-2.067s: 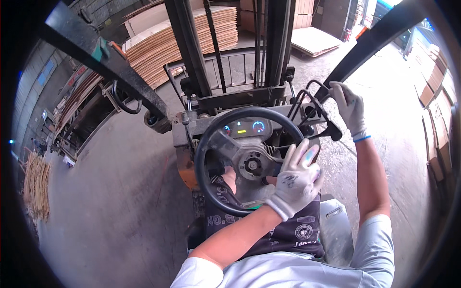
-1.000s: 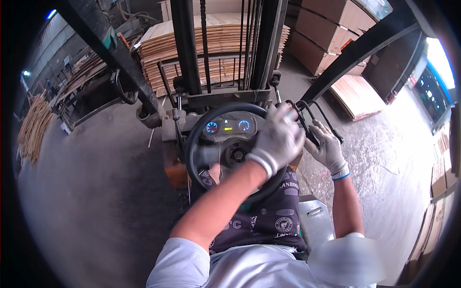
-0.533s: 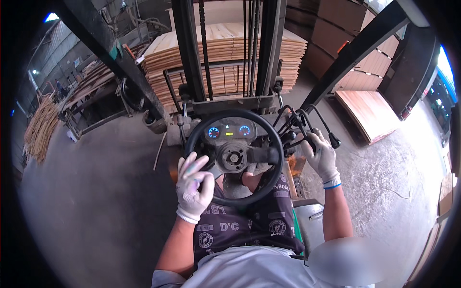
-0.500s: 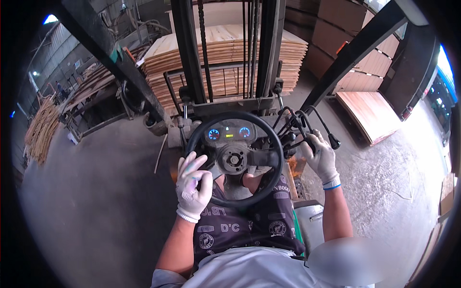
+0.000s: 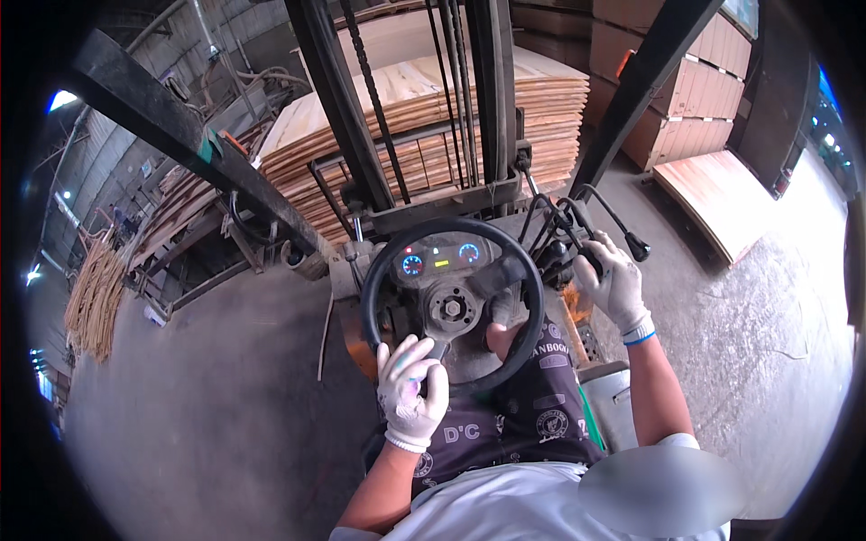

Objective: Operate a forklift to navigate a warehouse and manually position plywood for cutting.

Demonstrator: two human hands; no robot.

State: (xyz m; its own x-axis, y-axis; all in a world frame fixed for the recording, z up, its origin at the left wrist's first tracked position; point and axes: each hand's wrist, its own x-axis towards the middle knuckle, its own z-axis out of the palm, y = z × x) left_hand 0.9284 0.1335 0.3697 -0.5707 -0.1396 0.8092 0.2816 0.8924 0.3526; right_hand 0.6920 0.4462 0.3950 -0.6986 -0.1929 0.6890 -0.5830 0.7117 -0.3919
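Observation:
I sit at a forklift's black steering wheel, with an illuminated dashboard behind it. My gloved left hand is on the wheel's lower-left rim, fingers curled and thumb near the index finger; what lies under the palm is hidden. My gloved right hand is closed on one of the black control levers right of the wheel. The dark mast stands ahead, a tall stack of wood sheets close behind it.
Strapped board bundles and a low pile of sheets stand right of the stack. At left are a metal rack, a bundle of thin wood strips and a distant person. Concrete floor surrounds the forklift.
The forklift has swung round and nearer the sheet stack, now centred ahead. My left hand moved from the wheel's right side to its lower left; my right hand came lower on the levers.

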